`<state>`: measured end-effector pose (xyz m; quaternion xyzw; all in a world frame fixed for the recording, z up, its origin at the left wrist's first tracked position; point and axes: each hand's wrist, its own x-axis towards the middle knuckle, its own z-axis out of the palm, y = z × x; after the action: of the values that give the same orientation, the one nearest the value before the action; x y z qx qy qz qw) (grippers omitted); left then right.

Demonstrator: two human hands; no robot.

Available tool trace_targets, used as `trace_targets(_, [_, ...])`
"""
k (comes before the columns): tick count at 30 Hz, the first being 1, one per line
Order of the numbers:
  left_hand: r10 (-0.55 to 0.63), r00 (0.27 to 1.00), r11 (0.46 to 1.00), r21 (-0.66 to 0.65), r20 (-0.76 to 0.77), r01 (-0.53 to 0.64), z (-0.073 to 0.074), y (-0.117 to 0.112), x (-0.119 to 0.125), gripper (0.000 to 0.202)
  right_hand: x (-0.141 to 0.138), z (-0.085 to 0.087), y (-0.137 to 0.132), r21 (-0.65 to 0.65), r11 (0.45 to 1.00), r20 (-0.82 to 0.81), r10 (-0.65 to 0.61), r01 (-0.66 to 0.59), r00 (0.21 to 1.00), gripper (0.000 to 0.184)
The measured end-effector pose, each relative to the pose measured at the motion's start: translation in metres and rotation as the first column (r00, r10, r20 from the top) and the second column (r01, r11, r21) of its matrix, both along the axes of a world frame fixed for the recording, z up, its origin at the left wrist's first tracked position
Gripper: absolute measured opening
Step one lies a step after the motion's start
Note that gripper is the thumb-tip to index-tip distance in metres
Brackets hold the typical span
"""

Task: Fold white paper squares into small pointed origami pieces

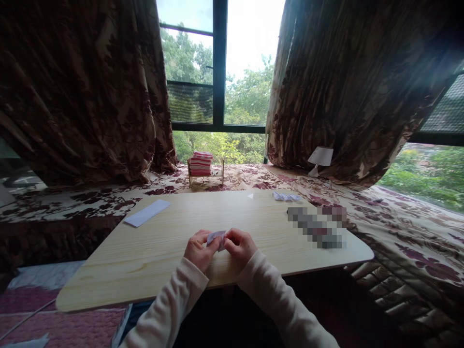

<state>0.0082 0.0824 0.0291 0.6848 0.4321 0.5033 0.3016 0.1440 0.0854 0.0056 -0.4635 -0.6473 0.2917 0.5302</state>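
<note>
Left hand point(198, 250) and right hand point(239, 246) pinch a seemingly part-folded paper point(216, 237) at the worktop point(145, 270)'s near side; folded pieces point(286, 196) sit far right, an apparently unworked strip point(148, 213) far left

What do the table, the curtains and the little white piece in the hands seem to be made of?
White piece: probably thin, matte paper, judging by its angular edge.
Table: wood or wood-look laminate, smooth with a slight sheen; pale grain shows, but the core doesn't.
Curtains: patterned fabric, perhaps satiny, draping in soft folds; fibre unclear.
</note>
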Motion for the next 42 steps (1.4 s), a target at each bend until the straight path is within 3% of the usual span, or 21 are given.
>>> trace_targets(9, [-0.005,1.000,1.000,0.021,0.020,0.005,-0.001,0.001,-0.001,0.019,-0.001,0.001,-0.001,0.014,1.000,0.014,-0.004,0.004,1.000,0.009])
trace_targets(12, [0.071,0.991,0.994,-0.092,0.112,-0.061,-0.005,0.004,-0.002,0.016,0.000,0.004,-0.002,0.051,0.998,0.068,-0.043,0.040,0.997,0.010])
trace_targets(15, [0.153,0.963,0.971,-0.217,0.222,-0.104,-0.007,0.007,-0.002,0.022,0.000,0.008,-0.007,0.222,0.971,0.133,-0.125,0.093,0.983,0.008])
trace_targets(18, [0.157,0.959,0.967,-0.232,0.236,-0.101,-0.005,0.006,-0.001,0.024,0.000,0.011,-0.011,0.417,0.906,0.238,-0.184,0.071,0.954,0.012])
trace_targets(23, [0.169,0.959,0.965,-0.236,0.226,-0.114,0.000,0.004,0.001,0.022,-0.002,0.012,-0.014,0.555,0.832,0.426,-0.293,0.008,0.856,0.016])
trace_targets(30, [0.142,0.956,0.963,-0.259,0.258,-0.073,0.004,0.002,0.001,0.020,-0.003,0.014,-0.017,0.605,0.797,0.476,-0.351,-0.010,0.806,0.016])
trace_targets(42, [0.117,0.959,0.968,-0.243,0.257,-0.053,-0.001,0.005,0.001,0.019,-0.004,0.016,-0.016,0.612,0.791,0.440,-0.351,0.010,0.826,0.020])
